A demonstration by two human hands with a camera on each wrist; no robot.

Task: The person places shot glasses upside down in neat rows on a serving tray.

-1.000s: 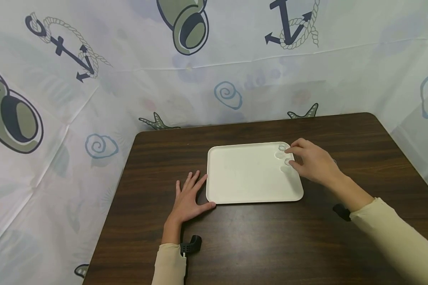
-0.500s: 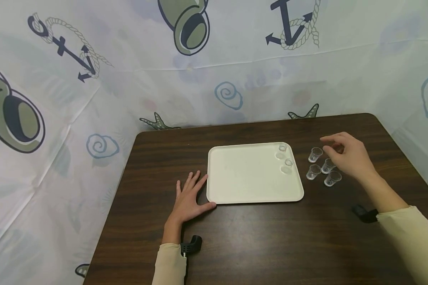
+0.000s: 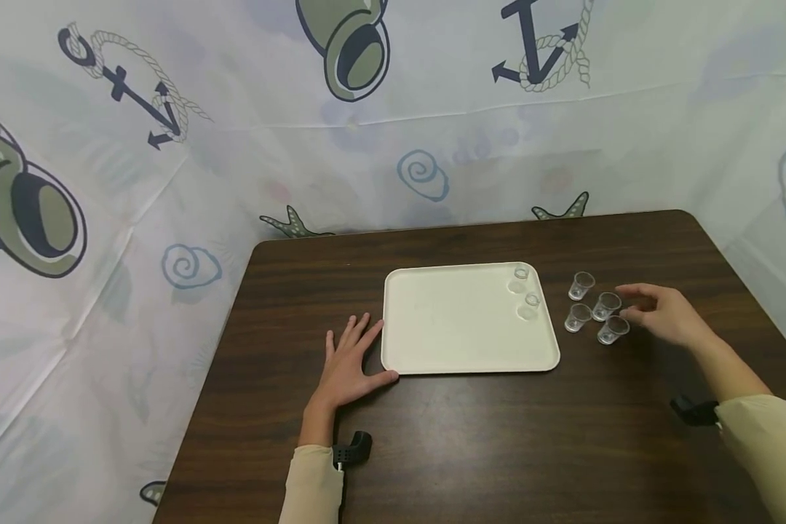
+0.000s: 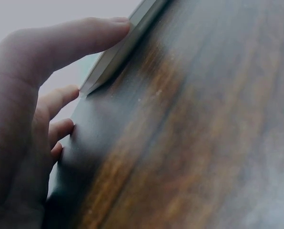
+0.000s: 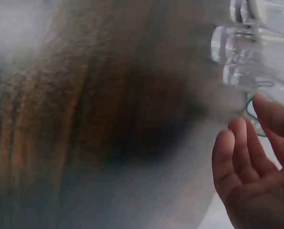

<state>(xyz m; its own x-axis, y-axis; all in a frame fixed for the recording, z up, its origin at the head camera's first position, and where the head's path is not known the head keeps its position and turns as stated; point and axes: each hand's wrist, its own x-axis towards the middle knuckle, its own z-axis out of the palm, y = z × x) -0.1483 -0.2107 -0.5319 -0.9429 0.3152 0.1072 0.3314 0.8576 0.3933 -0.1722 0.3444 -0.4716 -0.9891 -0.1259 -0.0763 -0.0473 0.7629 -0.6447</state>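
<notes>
My left hand lies spread at the near left corner of a cream tray, its thumb and index fingertip at the rim. In the left wrist view the thumb touches the tray's edge. Two small clear plastic cups stand on the tray's right side, a far cup and a nearer cup. Right of the tray, several more stand in a cluster, among them a cup closest to my right hand. That hand holds nothing; its thumb and index finger are apart, their tips close beside this cup.
A dark wood-grain table carries everything. The other clustered cups include a back cup, a left cup and a front cup. A printed cloth hangs behind the table and along its sides.
My right hand has let go of a cup on the tray, moved right, then come down toward the near side beside the clustered cups. The left hand has stayed at the tray's corner.
</notes>
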